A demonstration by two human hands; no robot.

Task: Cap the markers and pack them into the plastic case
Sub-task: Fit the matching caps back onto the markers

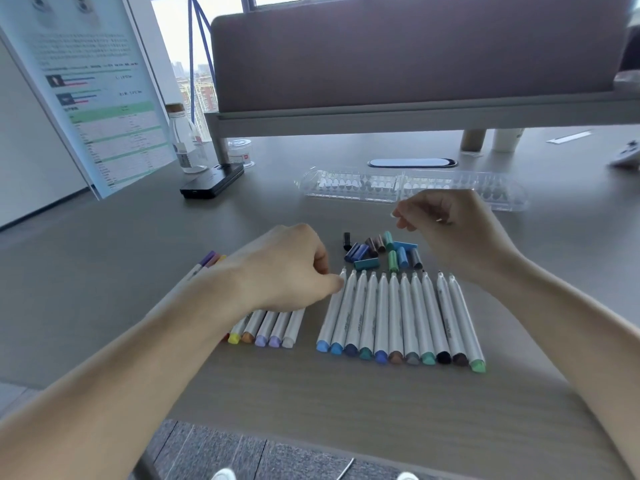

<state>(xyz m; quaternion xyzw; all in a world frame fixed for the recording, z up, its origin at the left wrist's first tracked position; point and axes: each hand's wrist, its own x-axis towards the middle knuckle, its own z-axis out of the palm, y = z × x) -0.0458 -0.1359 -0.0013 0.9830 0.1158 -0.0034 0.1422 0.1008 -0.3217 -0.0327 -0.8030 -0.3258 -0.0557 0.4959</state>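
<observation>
Several uncapped grey markers (401, 313) lie side by side with their tips pointing away from me. Just beyond the tips sits a pile of loose caps (381, 252) in blue, teal, brown and black. To the left lies a second row of markers (266, 329) with yellow, orange, purple and white ends. My left hand (287, 268) covers the far part of that row with curled fingers, and its thumb touches the leftmost uncapped marker. My right hand (446, 226) hovers above the caps with fingers curled and nothing visible in it. The clear plastic case (412, 187) lies open farther back.
A black box (213, 181), a glass bottle (183, 143) and a small jar (240, 152) stand at the back left beside a leaning poster (93, 98). A grey desk divider (415, 57) runs across the back. Two cups (505, 138) stand beneath it.
</observation>
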